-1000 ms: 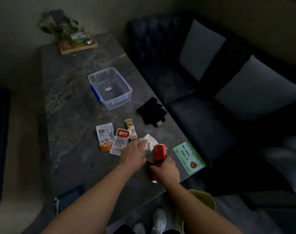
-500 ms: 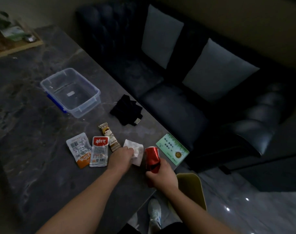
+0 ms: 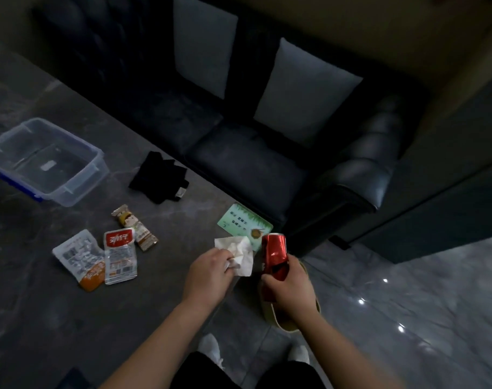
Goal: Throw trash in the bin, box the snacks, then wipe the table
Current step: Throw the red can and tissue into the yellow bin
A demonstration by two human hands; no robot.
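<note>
My right hand (image 3: 289, 284) grips a crushed red can (image 3: 274, 252), held above the table's near right corner, over a yellowish bin (image 3: 270, 314) on the floor. My left hand (image 3: 208, 270) pinches a crumpled white tissue (image 3: 237, 254) lifted off the table. Three snack packets lie to the left: an orange-and-white one (image 3: 77, 255), a red-topped one (image 3: 119, 255) and a small bar (image 3: 135, 227). A clear plastic box (image 3: 79, 189) stands open at the far left. A black cloth (image 3: 160, 181) lies near the sofa side.
A green card (image 3: 239, 220) lies at the dark marble table's (image 3: 42, 318) right edge. A dark sofa (image 3: 253, 164) with two grey cushions runs along that side. My white shoes (image 3: 211, 350) and grey glossy floor show below.
Both hands moved right toward the table corner. The tissue came up off the table in my left hand, and the can now hangs over the bin. The view swung right.
</note>
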